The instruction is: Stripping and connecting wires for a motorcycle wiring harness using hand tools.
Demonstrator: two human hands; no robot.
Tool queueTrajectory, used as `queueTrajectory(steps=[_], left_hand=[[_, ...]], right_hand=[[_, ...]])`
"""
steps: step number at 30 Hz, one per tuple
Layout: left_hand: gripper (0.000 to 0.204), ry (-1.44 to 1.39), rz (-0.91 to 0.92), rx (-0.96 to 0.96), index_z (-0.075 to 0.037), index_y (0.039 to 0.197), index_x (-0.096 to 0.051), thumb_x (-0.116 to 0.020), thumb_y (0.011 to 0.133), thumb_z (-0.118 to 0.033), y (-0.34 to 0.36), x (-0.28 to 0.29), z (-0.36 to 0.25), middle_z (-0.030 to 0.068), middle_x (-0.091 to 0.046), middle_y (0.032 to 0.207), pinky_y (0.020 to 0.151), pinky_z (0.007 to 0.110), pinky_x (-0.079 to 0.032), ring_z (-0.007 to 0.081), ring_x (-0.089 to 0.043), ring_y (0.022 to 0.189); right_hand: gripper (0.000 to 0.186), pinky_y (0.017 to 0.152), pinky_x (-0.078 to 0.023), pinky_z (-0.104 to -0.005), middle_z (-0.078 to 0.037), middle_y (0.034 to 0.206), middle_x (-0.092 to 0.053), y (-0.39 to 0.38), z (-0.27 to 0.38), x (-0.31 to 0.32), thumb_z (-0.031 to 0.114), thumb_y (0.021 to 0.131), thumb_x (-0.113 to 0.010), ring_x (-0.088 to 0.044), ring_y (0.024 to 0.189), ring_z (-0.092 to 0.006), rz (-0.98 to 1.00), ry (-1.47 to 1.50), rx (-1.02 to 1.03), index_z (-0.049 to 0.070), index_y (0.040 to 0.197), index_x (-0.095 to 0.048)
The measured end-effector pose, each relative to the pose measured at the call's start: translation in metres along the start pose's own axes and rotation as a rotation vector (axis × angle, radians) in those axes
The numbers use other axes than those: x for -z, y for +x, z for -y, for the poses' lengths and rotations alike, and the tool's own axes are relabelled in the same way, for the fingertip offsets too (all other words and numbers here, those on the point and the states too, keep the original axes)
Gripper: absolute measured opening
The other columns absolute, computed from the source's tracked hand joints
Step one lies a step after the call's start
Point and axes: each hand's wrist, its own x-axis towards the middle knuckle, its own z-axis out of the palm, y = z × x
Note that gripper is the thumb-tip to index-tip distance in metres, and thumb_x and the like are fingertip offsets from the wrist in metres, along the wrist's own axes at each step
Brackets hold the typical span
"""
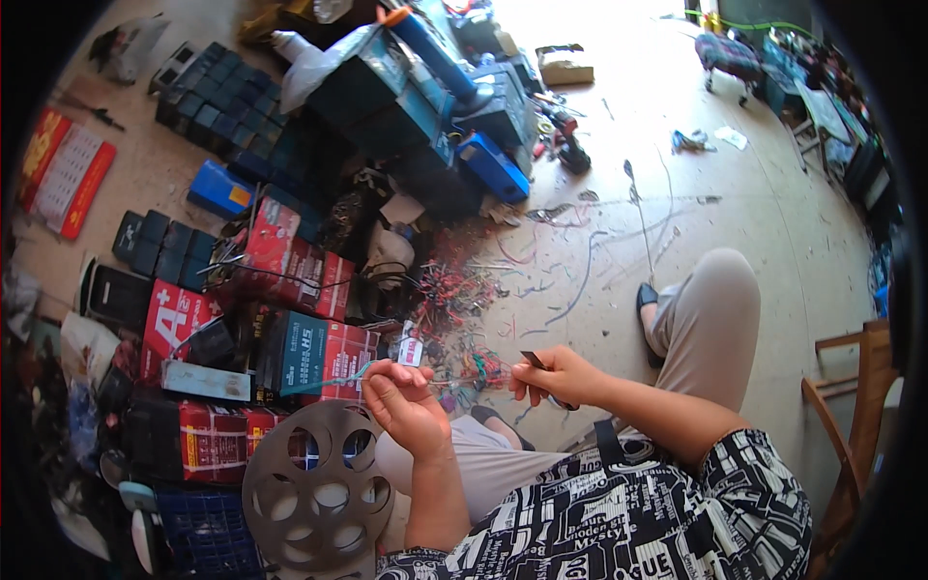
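In front of my lap, my left hand (pixel 404 398) pinches a thin wire between thumb and fingers. A teal strand (pixel 333 382) trails leftward from those fingers. My right hand (pixel 561 377) is closed around a narrow dark tool (pixel 533 361), whose exact kind I cannot make out; one end shows above the fist and another below. A pale length of wire (pixel 449 382) runs across the gap between the hands. Beneath it lie tangled red and green wire scraps (pixel 478 367), and a larger heap of wire bits (pixel 454 290) spreads over the floor beyond.
A grey round plate with large holes (pixel 319 483) stands left of my knee. Red and teal battery-like boxes (pixel 329 358) are stacked on the left, with dark cases (pixel 387 106) farther back. A wooden chair (pixel 851 387) is at right, and a wheeled stool (pixel 727 58) stands far off.
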Motion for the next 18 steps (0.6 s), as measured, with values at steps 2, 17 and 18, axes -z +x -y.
queueTrajectory(steps=[2, 17, 18], left_hand=[[0.02, -0.037, 0.124, 0.059, -0.008, 0.101, -0.051, -0.041, 0.099, -0.026, 0.006, 0.0, 0.0, -0.0012, -0.045, 0.072, 0.058, 0.023, -0.039, 0.0083, -0.04, 0.06], [0.016, -0.127, 0.406, 0.853, -0.01, 0.111, -0.037, -0.043, 0.097, -0.016, -0.019, -0.049, 0.051, 0.0039, -0.044, 0.069, 0.047, 0.023, -0.029, 0.0085, -0.032, 0.049], [0.02, -0.112, 0.462, 0.882, -0.011, 0.115, -0.035, -0.042, 0.097, -0.016, -0.018, -0.044, 0.055, 0.0051, -0.047, 0.071, 0.048, 0.023, -0.03, 0.0091, -0.033, 0.049]], right_hand=[[0.029, 0.056, -0.045, -0.0226, -0.003, 0.075, -0.065, 0.0, 0.014, -0.002, 0.025, 0.096, -0.049, -0.057, 0.061, -0.0084, 0.003, -0.041, 0.043, 0.002, 0.088, -0.065], [0.022, 0.052, -0.042, -0.0246, -0.003, 0.068, -0.06, 0.059, 0.118, 0.04, 0.022, 0.092, -0.056, -0.051, 0.056, -0.0071, -0.287, -0.388, 0.343, 0.001, 0.093, -0.063], [0.023, 0.051, -0.041, -0.0242, -0.003, 0.067, -0.06, 0.063, 0.12, 0.044, 0.023, 0.092, -0.056, -0.05, 0.055, -0.0064, -0.248, -0.411, 0.304, 0.001, 0.093, -0.063]])
